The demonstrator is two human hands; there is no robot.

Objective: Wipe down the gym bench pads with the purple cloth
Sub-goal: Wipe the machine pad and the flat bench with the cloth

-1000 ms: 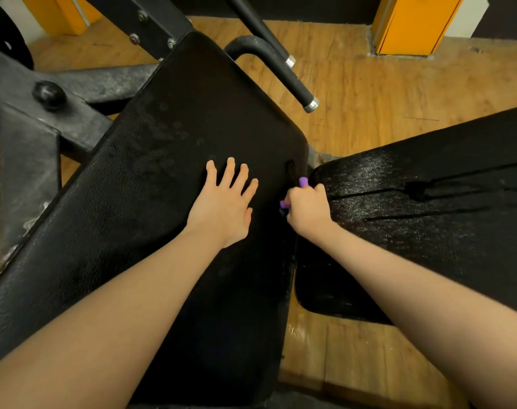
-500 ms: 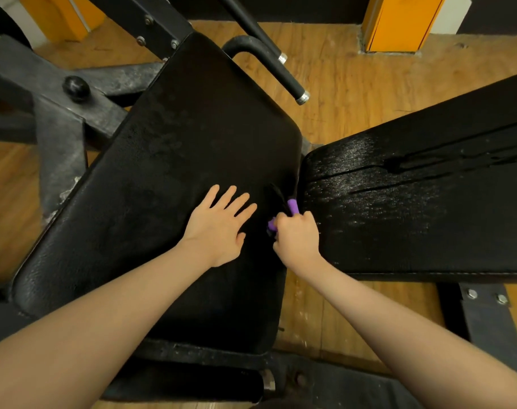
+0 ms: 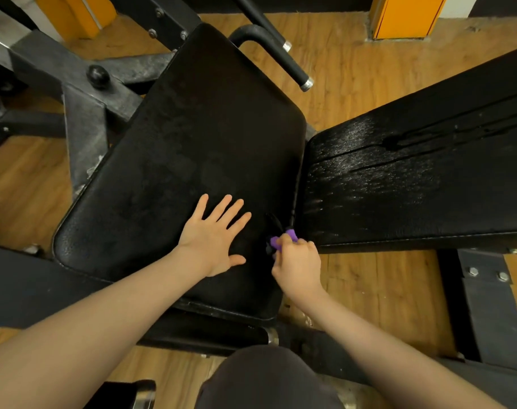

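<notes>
Wiping along the right edge of a black gym bench pad, a person's right hand sits at about 5 o'clock from the centre of the view, its fingers curled tightly around a bunched purple cloth. Only a small purple tip of the cloth shows, pressed against the pad's edge just beside the narrow gap before a second black pad at 3 o'clock. The left hand lies flat on the first pad near the centre, fingers straight and spread, holding nothing and seeming to steady the pad.

The second pad glistens with streaks, so it looks damp and probably wiped already. The first pad looks dull and blotchy across its upper part towards 11 o'clock, which suggests most of it is left to do. A padded handlebar juts out at 12 o'clock above a wooden floor.
</notes>
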